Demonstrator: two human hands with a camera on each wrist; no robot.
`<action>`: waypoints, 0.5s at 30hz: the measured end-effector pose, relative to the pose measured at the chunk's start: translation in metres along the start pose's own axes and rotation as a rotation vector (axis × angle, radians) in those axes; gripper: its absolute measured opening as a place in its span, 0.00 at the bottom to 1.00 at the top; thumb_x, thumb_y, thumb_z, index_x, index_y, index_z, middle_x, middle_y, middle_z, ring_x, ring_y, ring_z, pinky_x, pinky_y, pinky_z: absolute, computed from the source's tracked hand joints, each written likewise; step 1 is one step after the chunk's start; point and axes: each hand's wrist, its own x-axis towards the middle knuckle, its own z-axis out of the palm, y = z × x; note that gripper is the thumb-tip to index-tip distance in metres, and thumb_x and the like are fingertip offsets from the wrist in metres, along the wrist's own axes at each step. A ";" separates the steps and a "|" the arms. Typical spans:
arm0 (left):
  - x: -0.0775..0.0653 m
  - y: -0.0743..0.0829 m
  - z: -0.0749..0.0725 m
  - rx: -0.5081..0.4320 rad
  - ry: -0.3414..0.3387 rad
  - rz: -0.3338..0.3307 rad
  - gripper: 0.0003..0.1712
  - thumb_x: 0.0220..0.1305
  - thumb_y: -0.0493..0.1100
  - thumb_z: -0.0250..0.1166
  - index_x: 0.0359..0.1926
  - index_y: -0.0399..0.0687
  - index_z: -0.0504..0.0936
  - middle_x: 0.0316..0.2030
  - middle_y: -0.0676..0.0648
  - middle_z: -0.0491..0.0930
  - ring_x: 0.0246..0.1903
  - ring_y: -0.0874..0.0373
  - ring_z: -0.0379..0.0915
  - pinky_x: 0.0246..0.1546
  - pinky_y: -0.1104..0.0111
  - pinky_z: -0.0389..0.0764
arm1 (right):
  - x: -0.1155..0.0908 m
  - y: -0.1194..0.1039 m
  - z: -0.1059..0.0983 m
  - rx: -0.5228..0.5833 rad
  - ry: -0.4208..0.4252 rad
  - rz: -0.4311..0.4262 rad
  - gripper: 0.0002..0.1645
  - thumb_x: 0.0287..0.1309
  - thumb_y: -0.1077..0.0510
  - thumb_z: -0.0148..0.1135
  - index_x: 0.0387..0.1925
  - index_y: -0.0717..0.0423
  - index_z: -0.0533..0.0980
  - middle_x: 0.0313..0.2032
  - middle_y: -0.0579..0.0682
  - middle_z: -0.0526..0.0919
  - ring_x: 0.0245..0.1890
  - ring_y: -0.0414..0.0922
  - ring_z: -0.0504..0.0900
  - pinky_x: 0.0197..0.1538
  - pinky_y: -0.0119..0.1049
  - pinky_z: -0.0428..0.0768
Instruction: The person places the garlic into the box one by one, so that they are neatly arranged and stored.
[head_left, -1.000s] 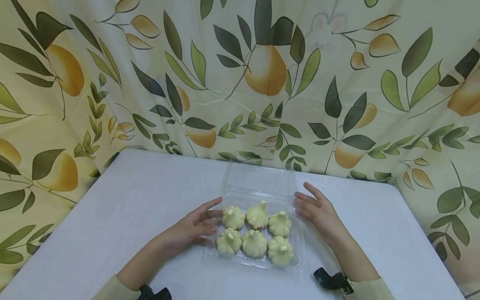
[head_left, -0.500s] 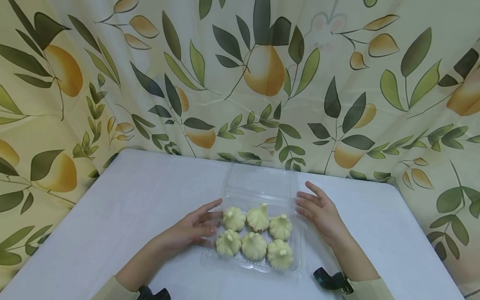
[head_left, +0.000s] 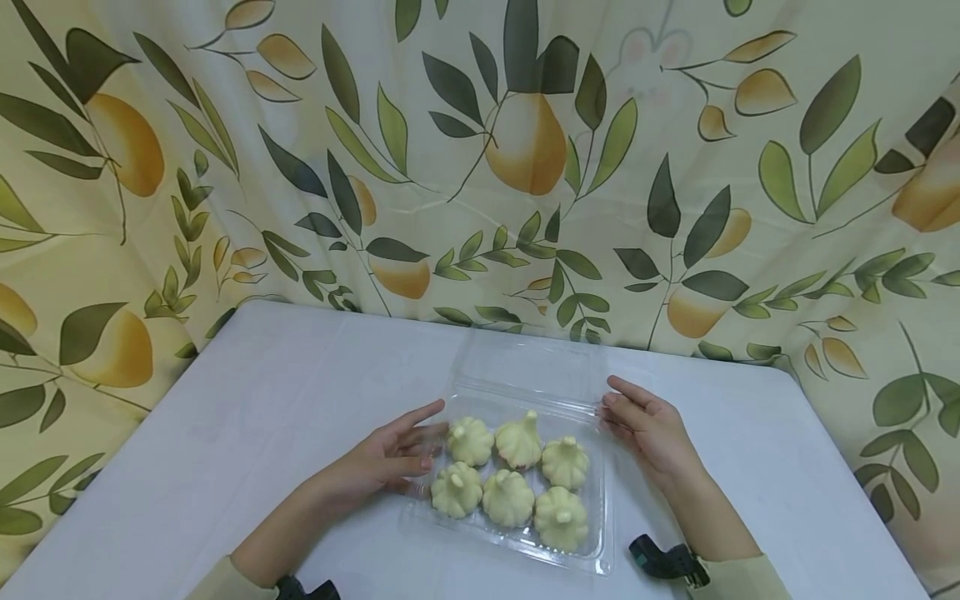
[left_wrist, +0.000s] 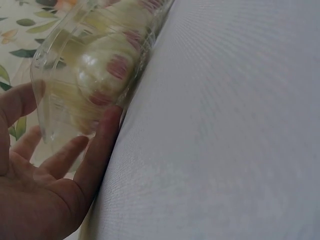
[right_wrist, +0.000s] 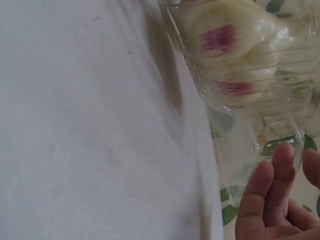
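Observation:
A clear plastic clamshell box (head_left: pixel 510 543) lies on the table with its lid (head_left: pixel 528 367) folded back toward the curtain. Inside sit several pale garlic bulbs (head_left: pixel 508 498) in two rows, with purplish-red patches showing low on their sides in the wrist views. My left hand (head_left: pixel 375 462) is at the box's left wall, its fingers extended along it; in the left wrist view a fingertip overlaps the clear rim (left_wrist: pixel 37 75). On the other side, my right hand (head_left: pixel 648 429) has its fingertips (right_wrist: pixel 284 150) right at the hinge end of the box, fingers fairly straight.
A white cloth covers the table (head_left: pixel 300 375). Behind it hangs a curtain (head_left: pixel 480 167) printed with leaves and fruit. A dark wrist device (head_left: pixel 667 558) sits on the right forearm, with another (head_left: pixel 307 587) at the left sleeve.
The box has turned slightly, its right front corner coming nearer and its lid shifting right. My right fingertips have moved a little closer to the front; the left hand stays nearly still.

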 end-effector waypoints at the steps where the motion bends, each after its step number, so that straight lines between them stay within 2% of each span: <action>1: 0.000 0.000 0.000 0.000 0.002 0.001 0.43 0.72 0.36 0.59 0.79 0.64 0.50 0.78 0.42 0.50 0.74 0.39 0.51 0.53 0.50 0.80 | 0.000 0.000 0.000 -0.002 0.004 0.002 0.41 0.69 0.53 0.61 0.75 0.65 0.55 0.39 0.38 0.86 0.39 0.33 0.84 0.47 0.27 0.82; 8: -0.001 0.001 0.001 0.021 0.002 -0.003 0.42 0.72 0.37 0.59 0.79 0.62 0.50 0.78 0.43 0.51 0.75 0.40 0.49 0.54 0.51 0.80 | 0.001 0.001 -0.002 0.040 0.008 0.005 0.39 0.68 0.55 0.62 0.73 0.63 0.58 0.37 0.39 0.87 0.38 0.34 0.84 0.45 0.27 0.82; 15: 0.000 0.001 0.001 0.042 0.019 -0.013 0.42 0.72 0.39 0.59 0.79 0.62 0.50 0.76 0.40 0.55 0.72 0.40 0.56 0.52 0.52 0.81 | 0.001 0.001 -0.002 0.053 -0.002 -0.019 0.37 0.67 0.59 0.63 0.71 0.63 0.59 0.36 0.40 0.86 0.38 0.34 0.85 0.45 0.28 0.82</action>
